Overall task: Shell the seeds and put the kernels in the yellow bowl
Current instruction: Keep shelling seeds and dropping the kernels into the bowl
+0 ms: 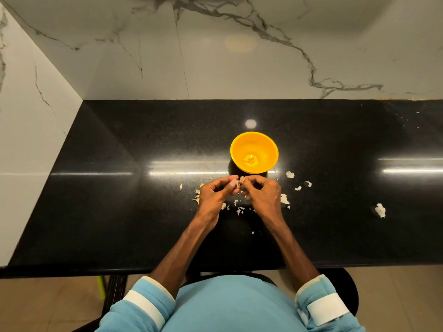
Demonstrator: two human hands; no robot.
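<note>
One yellow bowl (266,149) stands mid-frame on the black counter (119,188), with a small cluster of kernels (249,160) at its bottom. Just below it, the left hand (213,191) and right hand (263,191) pinch one seed (239,182) between curled fingertips. Over a dozen shell scraps (380,210) lie around them.

Glossy black speckled stone counter (143,188), smooth yellow plastic bowl (263,144), veined polished marble wall (215,56)
</note>
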